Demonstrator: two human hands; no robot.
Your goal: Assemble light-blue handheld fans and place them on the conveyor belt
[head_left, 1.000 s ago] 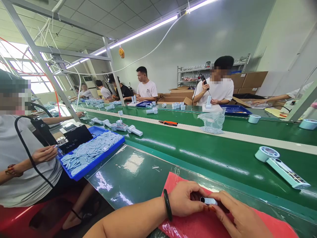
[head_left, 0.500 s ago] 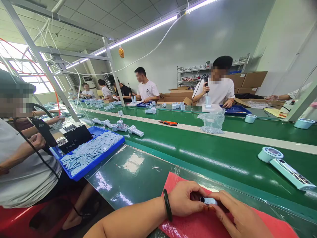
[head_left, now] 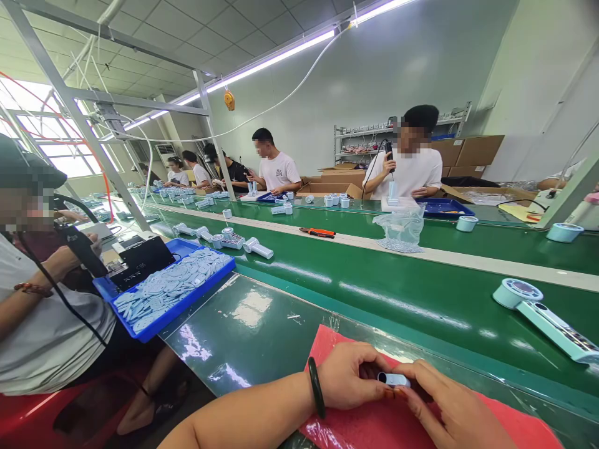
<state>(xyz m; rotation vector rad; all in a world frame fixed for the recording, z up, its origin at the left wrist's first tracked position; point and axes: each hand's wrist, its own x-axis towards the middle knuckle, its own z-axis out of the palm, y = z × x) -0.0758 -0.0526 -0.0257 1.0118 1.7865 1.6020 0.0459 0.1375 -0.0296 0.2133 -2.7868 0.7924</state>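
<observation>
Between my two hands is a small light-blue plastic piece (head_left: 394, 379) with a dark round opening at its left end; the rest is hidden by fingers. My left hand (head_left: 349, 377), with a dark bangle at the wrist, is closed around the left side of it. From the right, my right hand (head_left: 442, 399) pinches its other end. Something thin and orange-red shows just under the piece, too small to make out. Both hands are over a red mat (head_left: 327, 349) on the bench. A light-blue handheld fan (head_left: 552, 318) lies on the belt beyond my right hand.
A green conveyor belt (head_left: 299, 287) runs across. At left, a blue tray (head_left: 187, 312) holds many light-blue flat parts, beside a seated co-worker (head_left: 56, 299). Orange-handled pliers (head_left: 318, 232) and a clear bag (head_left: 400, 231) lie on the middle strip. Co-workers sit opposite.
The fan on the near belt has slid a little to the right, while round light-blue parts on the far side have shifted left. The left co-worker's arms have moved. My hands stay put.
</observation>
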